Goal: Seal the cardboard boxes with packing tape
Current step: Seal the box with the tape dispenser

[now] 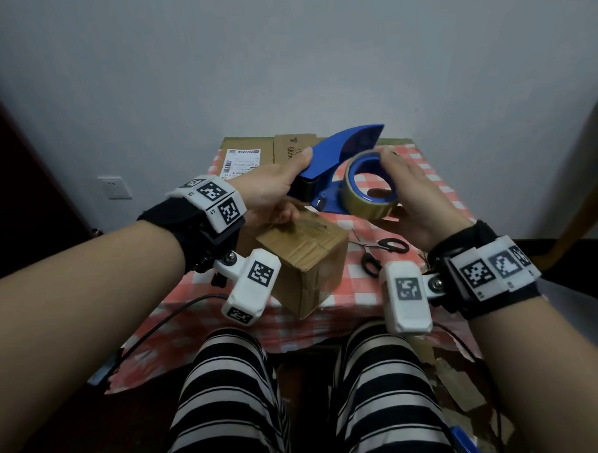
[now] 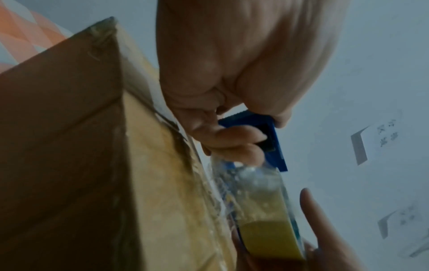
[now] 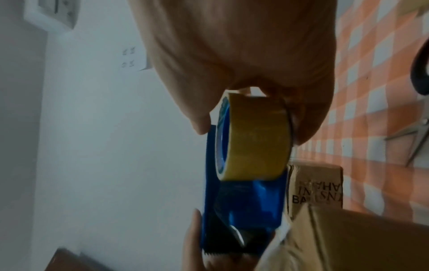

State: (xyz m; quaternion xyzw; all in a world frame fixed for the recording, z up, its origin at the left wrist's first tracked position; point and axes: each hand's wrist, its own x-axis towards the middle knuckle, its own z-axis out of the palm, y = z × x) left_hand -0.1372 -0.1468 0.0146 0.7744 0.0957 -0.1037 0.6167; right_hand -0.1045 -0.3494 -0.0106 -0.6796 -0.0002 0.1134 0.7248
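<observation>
The wall behind is plain and pale, and the light is dim. A white socket sits low on it at the left. The small table wears a red and white checked cloth.

We sit in what looks like a plain room of a home: a small desk under a red-and-white checked cloth, pushed against a bare pale wall with a wall socket at the left, and flattened cartons at the far edge.
</observation>
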